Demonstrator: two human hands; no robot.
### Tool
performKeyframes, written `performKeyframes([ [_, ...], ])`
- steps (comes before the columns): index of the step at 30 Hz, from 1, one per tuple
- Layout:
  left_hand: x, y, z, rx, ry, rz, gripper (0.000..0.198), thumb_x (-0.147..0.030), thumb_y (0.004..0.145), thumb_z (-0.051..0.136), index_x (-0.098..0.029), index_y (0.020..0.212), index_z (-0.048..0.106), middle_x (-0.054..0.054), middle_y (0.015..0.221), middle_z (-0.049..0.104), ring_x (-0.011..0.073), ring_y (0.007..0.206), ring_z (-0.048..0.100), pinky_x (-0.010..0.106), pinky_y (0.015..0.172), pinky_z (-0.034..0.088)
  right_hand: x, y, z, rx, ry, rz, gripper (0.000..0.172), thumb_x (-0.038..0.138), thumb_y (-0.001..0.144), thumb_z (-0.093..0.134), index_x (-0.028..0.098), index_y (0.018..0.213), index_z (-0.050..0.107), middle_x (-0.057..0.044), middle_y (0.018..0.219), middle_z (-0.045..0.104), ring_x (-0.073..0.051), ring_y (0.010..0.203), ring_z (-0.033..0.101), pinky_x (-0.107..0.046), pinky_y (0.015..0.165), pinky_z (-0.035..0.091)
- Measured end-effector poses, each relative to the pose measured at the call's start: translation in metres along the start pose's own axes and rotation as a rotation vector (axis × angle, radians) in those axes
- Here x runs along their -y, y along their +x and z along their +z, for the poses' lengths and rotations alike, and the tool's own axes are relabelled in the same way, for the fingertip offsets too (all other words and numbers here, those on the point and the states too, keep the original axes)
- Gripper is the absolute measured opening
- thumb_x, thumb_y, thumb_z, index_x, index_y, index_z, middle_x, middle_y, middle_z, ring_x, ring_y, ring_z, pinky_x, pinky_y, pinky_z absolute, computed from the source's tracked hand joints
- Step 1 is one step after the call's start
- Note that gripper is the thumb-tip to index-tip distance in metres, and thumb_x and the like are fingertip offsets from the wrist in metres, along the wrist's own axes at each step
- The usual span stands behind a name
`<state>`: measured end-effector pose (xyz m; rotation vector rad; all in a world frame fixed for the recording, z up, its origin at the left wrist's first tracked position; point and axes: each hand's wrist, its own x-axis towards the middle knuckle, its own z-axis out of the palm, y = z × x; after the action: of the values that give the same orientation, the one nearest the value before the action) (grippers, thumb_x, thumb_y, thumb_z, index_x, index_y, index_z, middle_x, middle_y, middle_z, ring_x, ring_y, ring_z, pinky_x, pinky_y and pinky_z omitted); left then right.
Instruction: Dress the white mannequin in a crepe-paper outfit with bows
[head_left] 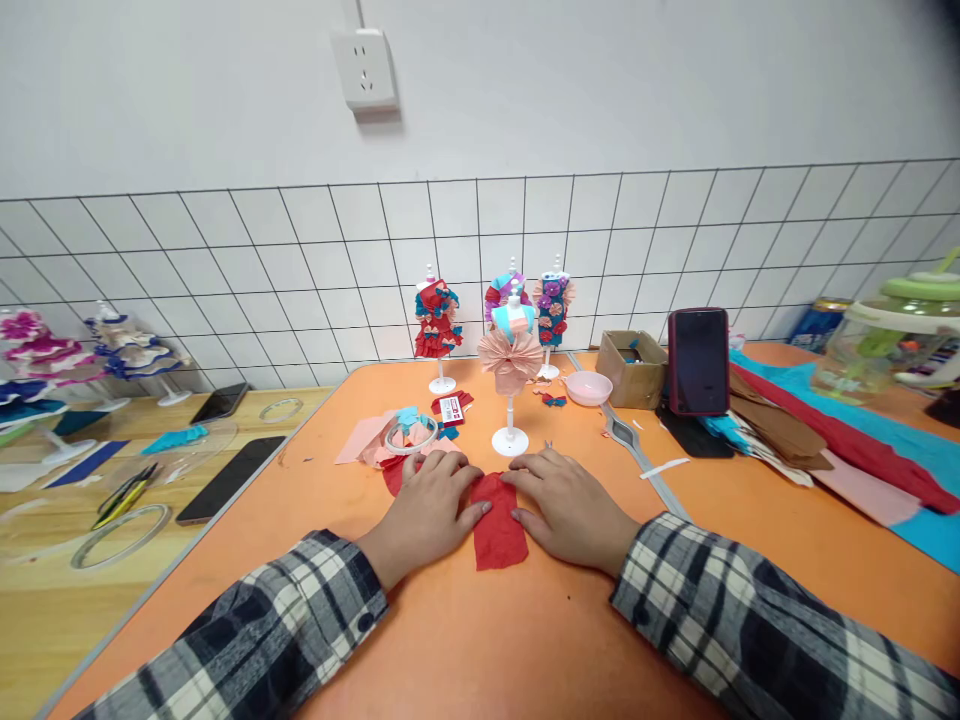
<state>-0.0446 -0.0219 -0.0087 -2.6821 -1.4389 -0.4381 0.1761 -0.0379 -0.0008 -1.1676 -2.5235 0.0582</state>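
Observation:
A piece of red crepe paper (pixel 500 535) lies on the orange table between my two hands. My left hand (pixel 431 505) rests at the paper's left edge, its fingers extended and its thumb apart from the index finger. On the opposite edge, my right hand (pixel 570 505) touches the paper with its fingertips, thumb spread from the other fingers. Just beyond stands a small white dress form (pixel 510 435) wearing a pleated pink paper fan (pixel 511 358) and a light blue top. The tips of a small metal tool (pixel 548 444) show behind my right hand.
Paper scraps (pixel 367 440) and a tape roll (pixel 411 434) lie beyond my left hand. Several decorated dress forms (pixel 437 325) stand by the wall. A pink bowl (pixel 589 388), cardboard box (pixel 632 370), phone (pixel 698 360) and crepe sheets (pixel 862 430) are rightward; scissors (pixel 126 495) lie left.

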Motion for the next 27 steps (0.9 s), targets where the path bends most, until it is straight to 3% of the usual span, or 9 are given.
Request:
performKeyframes([
  [4, -0.003, -0.001, -0.001, -0.039, 0.004, -0.004, 0.034, -0.042, 0.089, 0.055, -0.025, 0.119, 0.056, 0.010, 0.119, 0.060, 0.0307, 0.111, 0.049, 0.049, 0.093, 0.030, 0.003, 0.000, 0.004, 0.038, 0.051, -0.082, 0.027, 0.028, 0.093, 0.049, 0.020, 0.116, 0.061, -0.008, 0.111, 0.063, -0.023, 0.105, 0.051, -0.038, 0.093, 0.040],
  [7, -0.004, -0.001, -0.002, -0.037, 0.016, -0.001, 0.030, -0.040, 0.089, 0.056, -0.025, 0.115, 0.057, 0.009, 0.118, 0.060, 0.0306, 0.111, 0.049, 0.048, 0.092, 0.030, 0.001, 0.000, 0.005, 0.087, 0.003, 0.003, 0.031, 0.038, 0.092, 0.052, 0.019, 0.115, 0.062, -0.010, 0.105, 0.064, -0.026, 0.101, 0.053, -0.041, 0.088, 0.041],
  [10, -0.003, 0.000, -0.001, -0.023, 0.026, -0.009, 0.029, -0.040, 0.089, 0.056, -0.028, 0.116, 0.057, 0.008, 0.119, 0.060, 0.0305, 0.112, 0.049, 0.049, 0.093, 0.029, -0.001, 0.000, 0.001, 0.048, 0.024, 0.038, 0.032, 0.039, 0.088, 0.059, 0.018, 0.112, 0.063, -0.010, 0.108, 0.063, -0.026, 0.103, 0.052, -0.039, 0.088, 0.041],
  [14, 0.001, 0.001, -0.001, -0.065, 0.017, -0.036, 0.040, -0.037, 0.087, 0.059, -0.028, 0.126, 0.052, 0.009, 0.124, 0.059, 0.0317, 0.118, 0.047, 0.050, 0.095, 0.030, 0.003, -0.003, -0.002, 0.088, 0.150, -0.147, 0.013, 0.028, 0.087, 0.061, 0.023, 0.096, 0.067, -0.002, 0.097, 0.066, -0.019, 0.093, 0.055, -0.031, 0.081, 0.041],
  [16, 0.002, 0.000, -0.004, -0.120, -0.020, -0.036, 0.035, -0.034, 0.088, 0.057, -0.026, 0.122, 0.055, 0.010, 0.121, 0.061, 0.0311, 0.117, 0.049, 0.049, 0.094, 0.033, 0.006, -0.003, -0.001, 0.139, 0.157, -0.203, 0.010, 0.030, 0.085, 0.063, 0.023, 0.091, 0.068, -0.001, 0.092, 0.067, -0.018, 0.088, 0.056, -0.030, 0.077, 0.041],
  [19, -0.001, -0.005, -0.014, -0.177, -0.183, 0.135, 0.022, -0.023, 0.093, 0.046, -0.023, 0.107, 0.063, 0.008, 0.103, 0.068, 0.0240, 0.100, 0.059, 0.041, 0.086, 0.041, 0.005, -0.004, 0.001, 0.167, 0.117, -0.208, 0.011, 0.027, 0.088, 0.059, 0.023, 0.090, 0.069, -0.001, 0.092, 0.068, -0.018, 0.087, 0.058, -0.029, 0.075, 0.040],
  [22, -0.011, -0.013, -0.020, -0.042, -0.320, 0.354, 0.020, -0.023, 0.092, 0.049, -0.023, 0.100, 0.067, 0.005, 0.091, 0.070, 0.0195, 0.085, 0.062, 0.034, 0.077, 0.046, 0.002, -0.004, -0.001, 0.183, 0.066, -0.235, 0.019, 0.026, 0.093, 0.052, 0.023, 0.092, 0.070, -0.001, 0.092, 0.069, -0.017, 0.085, 0.058, -0.030, 0.073, 0.039],
  [27, -0.022, -0.014, -0.013, 0.127, -0.221, 0.287, 0.017, -0.021, 0.090, 0.054, -0.022, 0.088, 0.071, 0.002, 0.086, 0.071, 0.0173, 0.080, 0.063, 0.031, 0.072, 0.044, 0.003, -0.005, -0.007, 0.204, 0.025, -0.216, 0.023, 0.028, 0.093, 0.050, 0.023, 0.089, 0.072, -0.002, 0.089, 0.068, -0.017, 0.084, 0.057, -0.030, 0.071, 0.037],
])
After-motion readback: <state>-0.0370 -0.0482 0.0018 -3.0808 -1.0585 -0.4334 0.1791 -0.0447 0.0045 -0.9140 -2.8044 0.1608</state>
